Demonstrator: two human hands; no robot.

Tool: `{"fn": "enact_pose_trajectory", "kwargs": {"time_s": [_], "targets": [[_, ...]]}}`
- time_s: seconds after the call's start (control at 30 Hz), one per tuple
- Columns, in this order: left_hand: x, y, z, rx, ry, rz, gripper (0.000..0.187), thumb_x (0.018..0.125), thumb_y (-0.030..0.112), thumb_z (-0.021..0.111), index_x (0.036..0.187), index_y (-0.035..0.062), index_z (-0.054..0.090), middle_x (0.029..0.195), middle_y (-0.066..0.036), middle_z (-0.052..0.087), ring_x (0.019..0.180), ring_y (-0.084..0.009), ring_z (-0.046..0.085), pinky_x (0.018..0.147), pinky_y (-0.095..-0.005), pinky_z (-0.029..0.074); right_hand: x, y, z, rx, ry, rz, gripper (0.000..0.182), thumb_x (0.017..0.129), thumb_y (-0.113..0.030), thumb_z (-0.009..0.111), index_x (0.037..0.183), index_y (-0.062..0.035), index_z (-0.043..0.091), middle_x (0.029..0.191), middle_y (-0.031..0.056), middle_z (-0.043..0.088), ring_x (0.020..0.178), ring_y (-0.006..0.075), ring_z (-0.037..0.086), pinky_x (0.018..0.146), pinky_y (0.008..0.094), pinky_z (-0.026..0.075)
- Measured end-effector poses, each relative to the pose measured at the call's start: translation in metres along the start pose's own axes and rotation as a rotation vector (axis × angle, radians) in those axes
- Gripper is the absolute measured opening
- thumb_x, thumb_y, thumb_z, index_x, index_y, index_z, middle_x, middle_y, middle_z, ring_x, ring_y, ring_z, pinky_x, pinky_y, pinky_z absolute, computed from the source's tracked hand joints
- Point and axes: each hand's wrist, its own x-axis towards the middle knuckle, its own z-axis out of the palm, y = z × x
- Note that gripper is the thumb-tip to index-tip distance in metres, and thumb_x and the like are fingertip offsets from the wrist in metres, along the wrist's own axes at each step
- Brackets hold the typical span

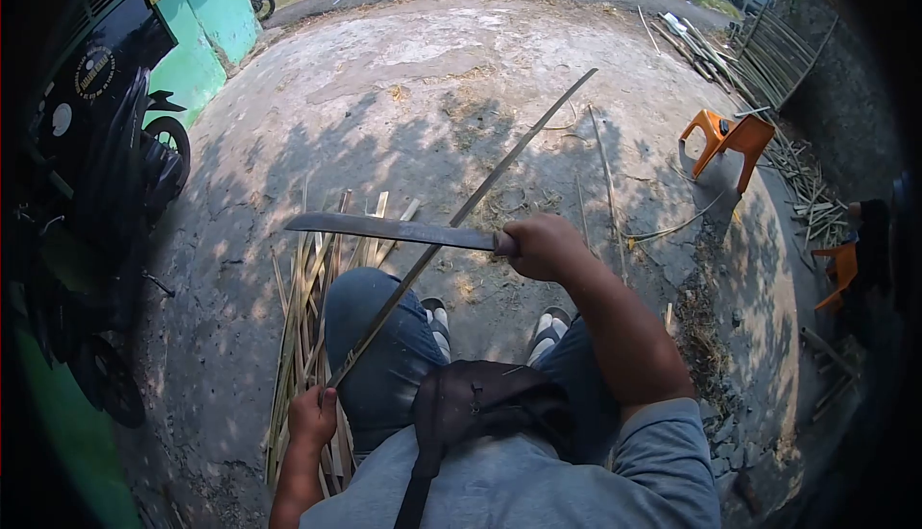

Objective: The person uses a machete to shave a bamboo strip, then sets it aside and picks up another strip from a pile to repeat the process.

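Note:
My right hand (547,247) is closed around the handle of a machete (384,228), its long blade pointing left. Gripped low at one end by my left hand (313,416), a long thin bamboo strip (511,159) slants up and away to the right. The blade crosses this strip near its middle, overlapping it in this view just left of the handle. Beneath the strip is my bent left knee (365,308), in jeans. A dark waist bag (485,404) rests on my lap.
Several bamboo strips (300,323) lie in a bundle beside my left leg. Ahead on the concrete are a loose strip (605,169) and an orange plastic stool (735,137). Motorcycles (169,135) stand at left. More bamboo (816,193) lies along the right wall.

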Motion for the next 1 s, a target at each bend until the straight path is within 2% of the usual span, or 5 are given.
{"fn": "enact_pose_trajectory", "kwargs": {"time_s": [0.33, 0.57, 0.8, 0.93, 1.0], "targets": [[-0.001, -0.006, 0.009, -0.052, 0.044, 0.034, 0.074, 0.102, 0.067, 0.048, 0.075, -0.0008, 0.06, 0.065, -0.026, 0.057, 0.068, -0.0505, 0.062, 0.058, -0.0523, 0.044, 0.024, 0.047, 0.011, 0.215, 0.187, 0.202, 0.015, 0.088, -0.027, 0.068, 0.091, -0.0132, 0.074, 0.088, 0.0193, 0.073, 0.084, 0.0427, 0.07, 0.076, 0.0526, 0.056], [0.001, 0.002, -0.001, -0.134, -0.033, 0.05, 0.074, 0.104, 0.065, 0.046, 0.076, -0.0018, 0.062, 0.066, -0.026, 0.058, 0.068, -0.0488, 0.064, 0.06, -0.0518, 0.045, 0.005, 0.02, 0.003, 0.224, 0.138, 0.099, 0.013, 0.086, -0.024, 0.07, 0.09, -0.0127, 0.074, 0.086, 0.0183, 0.072, 0.084, 0.0424, 0.07, 0.075, 0.0527, 0.056], [0.004, -0.013, 0.001, -0.165, -0.1, 0.009, 0.072, 0.105, 0.063, 0.048, 0.08, -0.0033, 0.063, 0.066, -0.026, 0.058, 0.066, -0.0472, 0.063, 0.06, -0.049, 0.045, 0.011, 0.006, 0.006, -0.024, 0.12, -0.081, 0.011, 0.082, -0.022, 0.071, 0.079, -0.0124, 0.066, 0.073, 0.0166, 0.066, 0.075, 0.0414, 0.068, 0.068, 0.0541, 0.055], [0.007, -0.005, 0.002, -0.192, -0.089, 0.027, 0.072, 0.105, 0.062, 0.048, 0.081, -0.0038, 0.064, 0.067, -0.025, 0.058, 0.066, -0.0465, 0.063, 0.06, -0.0482, 0.046, 0.024, 0.023, 0.013, 0.086, 0.27, -0.001, 0.014, 0.085, -0.027, 0.069, 0.081, -0.0137, 0.071, 0.076, 0.0161, 0.07, 0.078, 0.042, 0.07, 0.072, 0.0537, 0.056], [0.005, 0.002, -0.002, -0.185, -0.085, 0.014, 0.072, 0.105, 0.062, 0.047, 0.082, -0.0038, 0.064, 0.067, -0.026, 0.058, 0.066, -0.0466, 0.063, 0.061, -0.0483, 0.046, 0.023, 0.031, 0.009, 0.101, 0.216, 0.098, 0.016, 0.086, -0.028, 0.069, 0.085, -0.0129, 0.073, 0.083, 0.0177, 0.072, 0.081, 0.0423, 0.07, 0.075, 0.0534, 0.056]]}}
